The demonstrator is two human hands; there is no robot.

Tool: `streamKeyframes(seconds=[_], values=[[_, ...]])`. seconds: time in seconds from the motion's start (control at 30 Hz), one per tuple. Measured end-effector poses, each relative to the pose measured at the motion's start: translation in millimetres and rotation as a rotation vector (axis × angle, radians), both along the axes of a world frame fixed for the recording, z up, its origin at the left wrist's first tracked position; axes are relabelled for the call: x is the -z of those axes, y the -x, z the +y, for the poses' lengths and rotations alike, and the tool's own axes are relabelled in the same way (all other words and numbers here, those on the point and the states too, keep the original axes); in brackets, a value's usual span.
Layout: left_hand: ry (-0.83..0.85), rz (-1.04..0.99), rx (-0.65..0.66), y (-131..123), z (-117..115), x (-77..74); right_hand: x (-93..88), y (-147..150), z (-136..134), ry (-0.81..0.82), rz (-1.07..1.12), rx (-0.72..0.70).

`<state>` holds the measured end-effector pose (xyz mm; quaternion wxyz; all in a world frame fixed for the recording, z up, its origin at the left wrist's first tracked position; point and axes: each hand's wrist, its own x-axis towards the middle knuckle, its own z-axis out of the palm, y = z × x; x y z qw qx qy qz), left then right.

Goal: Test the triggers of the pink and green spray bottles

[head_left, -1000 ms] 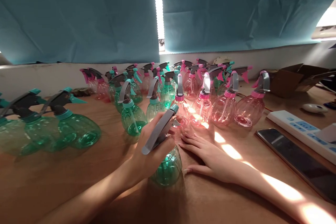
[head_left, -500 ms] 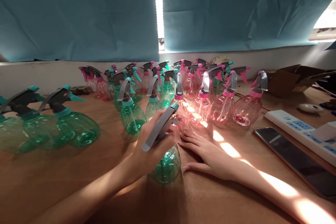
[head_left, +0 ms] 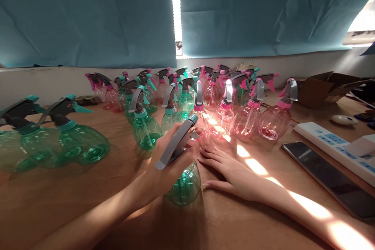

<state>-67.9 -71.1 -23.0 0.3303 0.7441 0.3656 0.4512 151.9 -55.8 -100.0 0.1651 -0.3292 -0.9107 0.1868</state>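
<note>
Green translucent bottle [head_left: 185,188], curved grey lever [head_left: 175,143]

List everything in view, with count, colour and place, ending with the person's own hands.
Held bottle: one, green, front centre
Left bottles: three, green, the leftmost cut off by the edge
Front green bottles: two, centre
Front pink bottles: four, right of those
Rear bottles: many, pink and green, overlapping too much to count
Phone: one, black, right
Power strip: one, white and blue, beyond the phone
Mouse: one, white, right
Box: one, brown, rear right
Table: one, brown, underneath
Curtains: two panels, blue, back
Left hand: one, bare, around the held bottle's top
Right hand: one, bare, flat on the table
</note>
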Motion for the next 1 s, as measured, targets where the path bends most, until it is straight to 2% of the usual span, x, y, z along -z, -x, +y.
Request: streamKeyframes(seconds=[1.0], values=[[0.044,0.011,-0.001,-1.5,-0.4,-2.9,0.8,-0.1,0.6,0.01,0.018,-0.003]])
